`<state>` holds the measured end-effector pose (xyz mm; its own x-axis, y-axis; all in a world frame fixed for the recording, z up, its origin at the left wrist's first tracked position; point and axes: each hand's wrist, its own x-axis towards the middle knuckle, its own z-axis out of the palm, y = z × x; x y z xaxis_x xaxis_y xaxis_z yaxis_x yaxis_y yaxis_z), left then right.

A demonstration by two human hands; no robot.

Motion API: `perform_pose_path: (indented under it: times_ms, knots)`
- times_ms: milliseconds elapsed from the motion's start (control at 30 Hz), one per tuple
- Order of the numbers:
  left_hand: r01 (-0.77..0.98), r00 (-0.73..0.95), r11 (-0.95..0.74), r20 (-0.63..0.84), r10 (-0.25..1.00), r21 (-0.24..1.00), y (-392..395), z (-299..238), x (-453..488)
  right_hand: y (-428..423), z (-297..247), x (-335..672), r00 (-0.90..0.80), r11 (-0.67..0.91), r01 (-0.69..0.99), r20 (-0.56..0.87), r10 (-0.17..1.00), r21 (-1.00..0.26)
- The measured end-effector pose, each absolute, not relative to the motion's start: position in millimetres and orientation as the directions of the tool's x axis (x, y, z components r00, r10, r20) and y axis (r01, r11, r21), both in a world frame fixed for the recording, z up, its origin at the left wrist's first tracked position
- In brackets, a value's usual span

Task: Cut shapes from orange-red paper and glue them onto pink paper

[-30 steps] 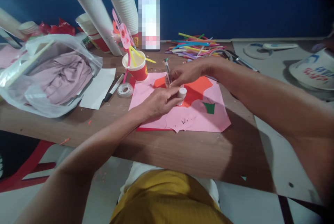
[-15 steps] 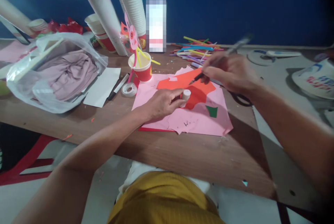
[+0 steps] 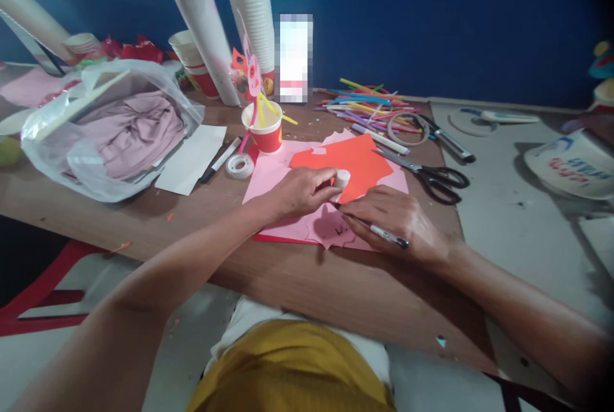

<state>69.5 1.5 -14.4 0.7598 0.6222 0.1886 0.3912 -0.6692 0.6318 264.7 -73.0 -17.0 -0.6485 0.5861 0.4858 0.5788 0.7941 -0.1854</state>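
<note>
The small white cylinder [image 3: 341,180] stands upright on the orange paper [image 3: 357,159], where that sheet overlaps the pink paper [image 3: 271,172] on the desk [image 3: 307,284]. The left hand [image 3: 300,193] lies on the pink sheet with its fingers [image 3: 322,176] closed around the cylinder, thumb and forefinger pinching its side.

Just right of that, the right hand [image 3: 396,220] rests on the pink paper, its fingers [image 3: 357,210] shut on a pen [image 3: 378,231]; the pen's dark tip points toward the left fingers and sits close below the cylinder, above a small scribble on the pink sheet.

Beyond the left fingers stands 1 red paper cup [image 3: 265,129] with yellow and pink strips rising from it, and a roll of clear tape [image 3: 240,166] lies just left of the cup. Beyond the right fingers lie black-handled scissors [image 3: 432,175], a pile of coloured straws [image 3: 364,105] and a tape ring [image 3: 407,128]. Far left of both hands sits a clear plastic bag [image 3: 110,130] holding pink cloth, with a white sheet [image 3: 192,157] beside it and stacks of white cups [image 3: 252,22] behind.
</note>
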Motion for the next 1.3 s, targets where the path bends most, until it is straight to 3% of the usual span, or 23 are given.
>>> perform_pose_path:
  times_ms: [433, 700, 1000, 1300]
  knots:
    - [0.37, 0.776, -0.669, 0.18, 0.604, 0.645, 5, -14, 68, -68, -22, 255, -0.703, 0.778, 0.628, 0.408, 0.583, -0.03]
    - [0.372, 0.775, -0.663, 0.175, 0.607, 0.65, 5, -14, 68, -72, -20, 256, -0.677, 0.766, 0.632, 0.395, 0.621, -0.12]
    - [0.369, 0.768, -0.663, 0.188, 0.612, 0.651, 4, -14, 68, -74, -22, 263, -0.69, 0.795, 0.6, 0.445, 0.571, -0.09]
    - [0.375, 0.768, -0.646, 0.168, 0.619, 0.665, 3, -12, 68, -74, -23, 273, -0.654, 0.788, 0.593, 0.471, 0.592, -0.168]
